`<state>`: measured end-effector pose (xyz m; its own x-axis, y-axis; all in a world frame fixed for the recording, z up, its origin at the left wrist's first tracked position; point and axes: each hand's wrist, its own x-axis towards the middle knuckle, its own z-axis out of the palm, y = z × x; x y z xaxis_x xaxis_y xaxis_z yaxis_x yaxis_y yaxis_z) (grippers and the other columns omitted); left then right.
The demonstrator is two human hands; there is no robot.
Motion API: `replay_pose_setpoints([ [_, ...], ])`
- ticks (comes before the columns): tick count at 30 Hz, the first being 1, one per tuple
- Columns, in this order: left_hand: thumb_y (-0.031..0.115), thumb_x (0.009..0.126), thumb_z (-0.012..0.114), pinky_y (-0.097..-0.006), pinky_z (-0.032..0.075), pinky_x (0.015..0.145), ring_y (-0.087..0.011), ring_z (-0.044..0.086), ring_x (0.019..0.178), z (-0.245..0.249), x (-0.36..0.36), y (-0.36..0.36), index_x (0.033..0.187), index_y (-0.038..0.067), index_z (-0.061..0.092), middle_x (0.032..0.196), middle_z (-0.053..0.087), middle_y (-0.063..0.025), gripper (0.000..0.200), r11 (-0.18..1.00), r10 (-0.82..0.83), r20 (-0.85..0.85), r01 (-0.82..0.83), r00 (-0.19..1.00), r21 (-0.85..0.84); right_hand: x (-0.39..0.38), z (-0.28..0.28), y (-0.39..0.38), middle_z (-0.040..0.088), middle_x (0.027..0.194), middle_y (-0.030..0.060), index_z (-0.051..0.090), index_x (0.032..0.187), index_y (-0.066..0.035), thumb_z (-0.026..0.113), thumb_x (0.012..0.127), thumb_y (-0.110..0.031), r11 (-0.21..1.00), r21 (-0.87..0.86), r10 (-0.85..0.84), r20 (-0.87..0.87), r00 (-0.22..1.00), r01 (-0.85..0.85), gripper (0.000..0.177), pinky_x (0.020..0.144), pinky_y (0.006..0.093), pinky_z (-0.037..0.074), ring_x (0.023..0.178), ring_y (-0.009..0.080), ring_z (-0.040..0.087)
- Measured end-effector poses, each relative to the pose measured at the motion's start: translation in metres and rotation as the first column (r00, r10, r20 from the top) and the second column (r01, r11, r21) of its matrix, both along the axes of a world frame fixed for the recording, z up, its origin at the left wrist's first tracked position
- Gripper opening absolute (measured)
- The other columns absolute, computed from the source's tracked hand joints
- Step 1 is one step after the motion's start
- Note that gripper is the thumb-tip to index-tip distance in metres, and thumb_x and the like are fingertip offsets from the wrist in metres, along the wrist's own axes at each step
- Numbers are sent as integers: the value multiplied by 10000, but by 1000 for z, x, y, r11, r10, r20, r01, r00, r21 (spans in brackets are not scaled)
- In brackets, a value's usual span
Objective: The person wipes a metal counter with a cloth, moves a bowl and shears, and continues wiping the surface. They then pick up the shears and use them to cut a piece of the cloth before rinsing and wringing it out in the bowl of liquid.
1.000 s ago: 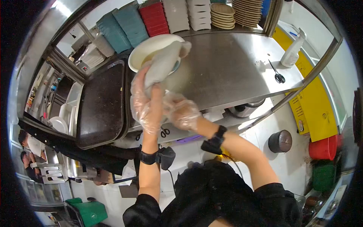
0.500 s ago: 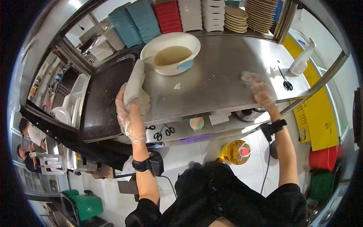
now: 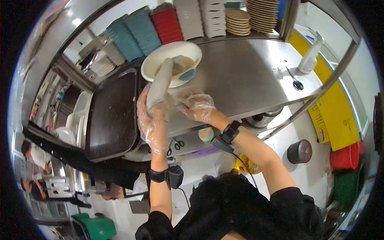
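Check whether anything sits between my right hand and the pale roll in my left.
Nothing visible does. The right hand lies close beside the pale roll, which the left hand grips at its lower end; the white bowl stands behind, not between them.

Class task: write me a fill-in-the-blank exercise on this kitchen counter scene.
The left hand grips a rolled cloth by a ___ basin.
It and the right hand wear clear plastic ___.
Black-handled ___ lie on the steel counter near the spray bottle.
Missing words: white; gloves; scissors.
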<state>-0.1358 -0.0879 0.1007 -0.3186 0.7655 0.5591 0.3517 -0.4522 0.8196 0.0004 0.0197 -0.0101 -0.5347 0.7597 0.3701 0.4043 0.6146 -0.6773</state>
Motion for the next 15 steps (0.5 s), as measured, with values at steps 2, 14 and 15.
replay_pose_setpoints([
  [2,136,849,520,-347,385,1023,-234,511,1162,-5,10,6,1298,14,523,1288,530,-134,465,1000,-2,-24,2,1000,-9,11,28,-14,487,1396,84,556,1278,-169,499,905,-298,933,285,-279,190,942,219,399,1074,397,363,1297,288,434],
  [14,120,820,557,-437,447,945,-367,568,1086,-26,145,106,1233,81,553,1177,582,-198,415,953,-223,-512,296,830,65,354,6,3,637,1051,138,624,1112,-97,608,879,-208,303,379,-909,-160,385,874,259,888,422,470,1017,325,589],
  [15,137,811,578,-453,465,913,-367,586,1051,-28,159,116,1225,115,561,1168,584,-194,415,955,-216,-577,294,787,42,373,8,2,646,1032,133,633,1104,-124,610,870,-247,239,361,-962,-37,269,902,266,864,422,479,995,323,602],
])
